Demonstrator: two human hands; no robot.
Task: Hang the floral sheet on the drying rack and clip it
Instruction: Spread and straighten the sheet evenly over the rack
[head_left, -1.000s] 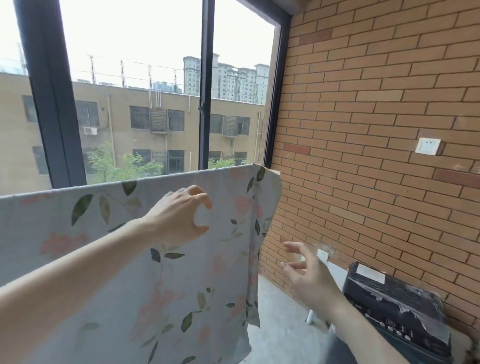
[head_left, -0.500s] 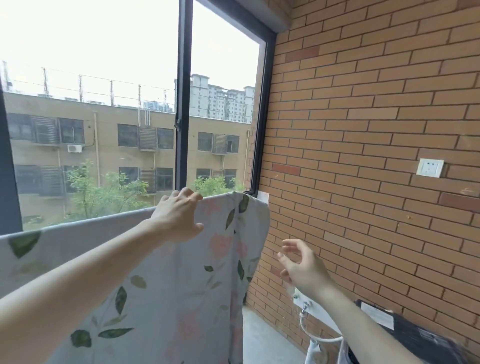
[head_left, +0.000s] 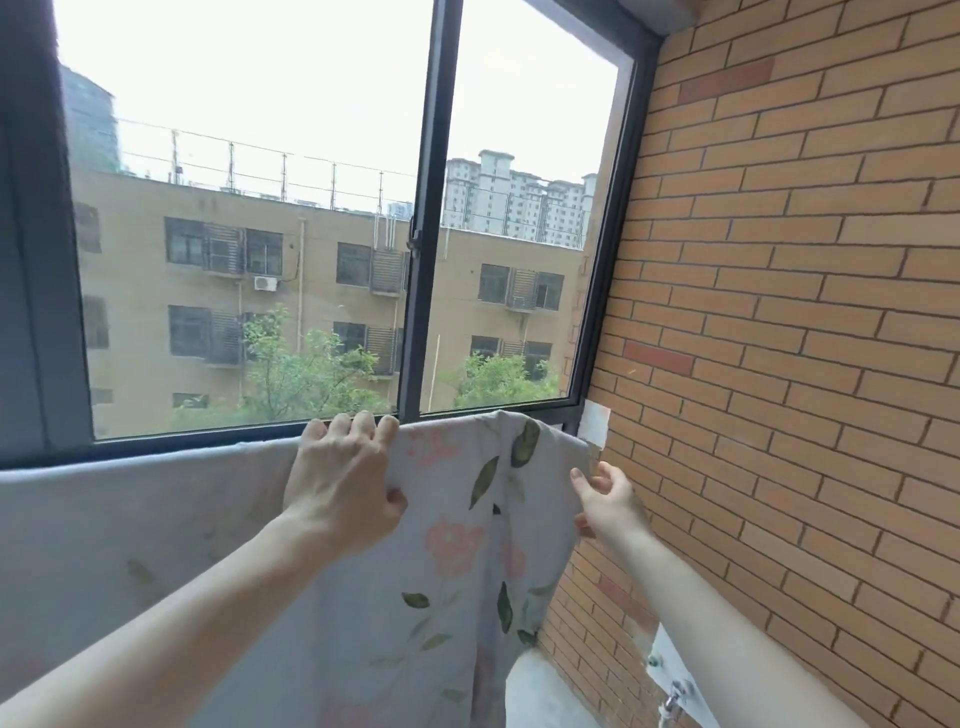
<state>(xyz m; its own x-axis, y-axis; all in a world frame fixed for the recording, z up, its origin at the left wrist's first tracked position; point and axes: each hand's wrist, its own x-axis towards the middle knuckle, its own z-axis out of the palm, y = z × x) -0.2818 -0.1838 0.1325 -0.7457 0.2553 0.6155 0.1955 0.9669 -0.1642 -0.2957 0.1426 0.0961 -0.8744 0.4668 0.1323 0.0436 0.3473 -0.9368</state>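
Observation:
The floral sheet (head_left: 457, 551), pale with pink flowers and green leaves, hangs draped over a rail that it hides, running from the left edge to near the brick wall. My left hand (head_left: 343, 478) grips the sheet's top edge, fingers curled over the fold and thumb on the front. My right hand (head_left: 605, 499) is at the sheet's right edge near the top corner, its fingertips touching the hem. No clip shows in either hand. The drying rack itself is covered by the cloth.
A brick wall (head_left: 779, 364) stands close on the right. A dark-framed window (head_left: 415, 260) is straight ahead behind the sheet. A white fixture with a tap (head_left: 670, 686) is low on the wall at lower right.
My left hand moved up from the sheet's front and closed over its top edge. My right hand rose from open air to the sheet's right edge. The view tilted upward.

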